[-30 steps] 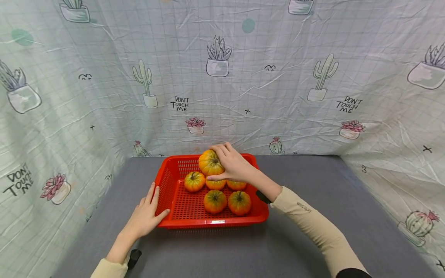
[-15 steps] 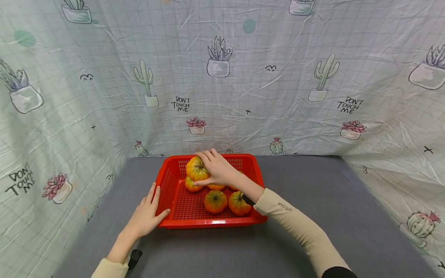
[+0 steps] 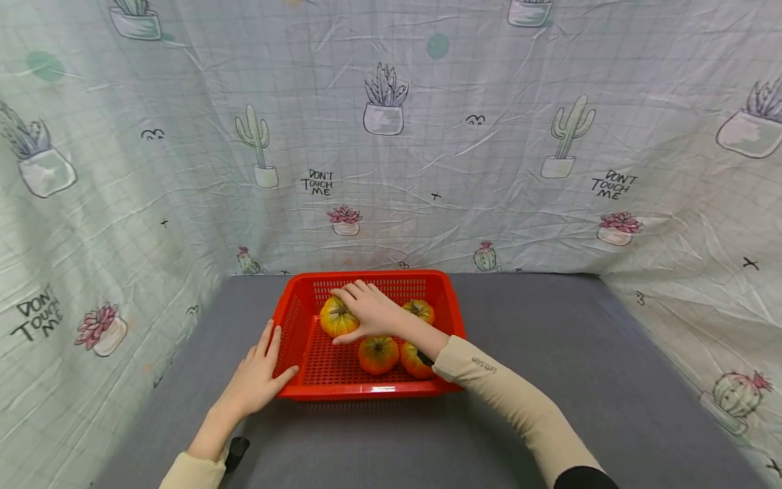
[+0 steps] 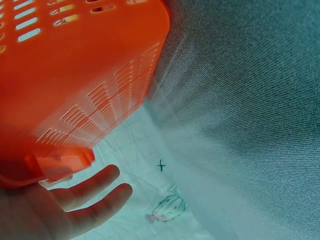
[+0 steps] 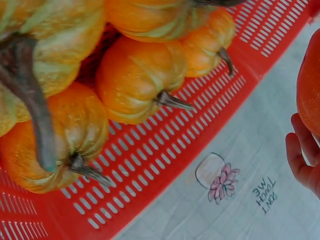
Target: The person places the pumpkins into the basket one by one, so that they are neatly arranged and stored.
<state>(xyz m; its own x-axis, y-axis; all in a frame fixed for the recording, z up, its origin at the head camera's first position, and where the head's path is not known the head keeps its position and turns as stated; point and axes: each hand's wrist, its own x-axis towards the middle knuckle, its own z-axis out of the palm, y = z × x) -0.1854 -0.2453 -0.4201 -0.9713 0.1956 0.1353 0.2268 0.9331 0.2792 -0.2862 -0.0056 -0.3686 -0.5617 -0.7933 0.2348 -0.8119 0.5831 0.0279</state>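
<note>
My right hand (image 3: 373,314) grips a yellow-orange pumpkin (image 3: 338,318) from above, at the left side inside a red plastic basket (image 3: 379,391). In the right wrist view the fingers (image 5: 303,159) curl against an orange pumpkin (image 5: 311,85) at the right edge. Two small orange pumpkins (image 3: 378,355) sit in the front part of the basket, the right one partly behind my wrist. Another pumpkin (image 3: 419,310) shows at the back right, beyond my forearm. My left hand (image 3: 255,377) rests on the basket's front left corner with its fingers extended.
The basket stands on a grey cloth-covered table (image 3: 537,353). A pale curtain (image 3: 464,156) printed with cactus drawings hangs behind and on both sides. In the right wrist view several pumpkins (image 5: 142,80) lie along the slotted basket wall.
My right hand has carried the gripped pumpkin left and then lower into the basket. The left hand has stayed at the corner.
</note>
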